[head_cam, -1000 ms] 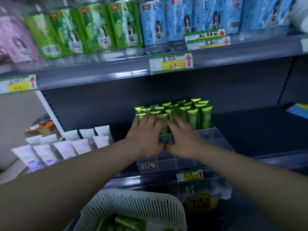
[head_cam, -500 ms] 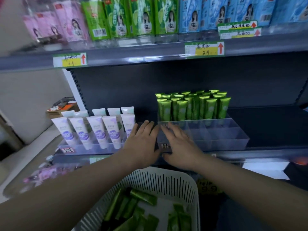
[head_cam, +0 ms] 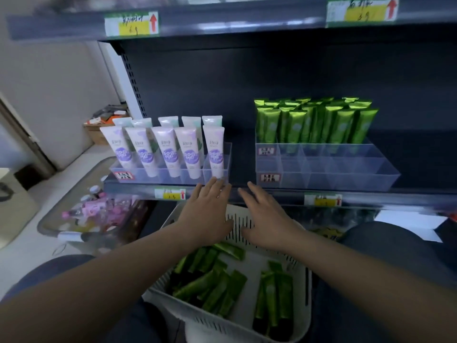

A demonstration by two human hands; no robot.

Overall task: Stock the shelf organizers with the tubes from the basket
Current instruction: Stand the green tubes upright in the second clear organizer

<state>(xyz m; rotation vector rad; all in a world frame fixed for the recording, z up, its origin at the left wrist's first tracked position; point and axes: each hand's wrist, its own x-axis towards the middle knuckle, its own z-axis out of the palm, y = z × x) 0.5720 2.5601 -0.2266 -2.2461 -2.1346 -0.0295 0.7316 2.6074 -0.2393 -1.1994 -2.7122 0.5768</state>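
A white slotted basket sits on my lap with several green tubes lying loose in it. On the shelf at the right stands a clear organizer; green tubes stand upright in its back rows and its front compartments hold nothing. My left hand and my right hand hover side by side above the basket's far rim, just in front of the shelf edge. Both have straight, spread fingers and hold nothing.
A second clear organizer at the left holds upright white-and-purple tubes. Yellow price tags line the shelf edge. A grey bin of pink bottles stands on the floor at the left. My knees flank the basket.
Both hands have drawn back from the green-tube organizer to above the basket. The view has tilted down, so more of the basket shows.
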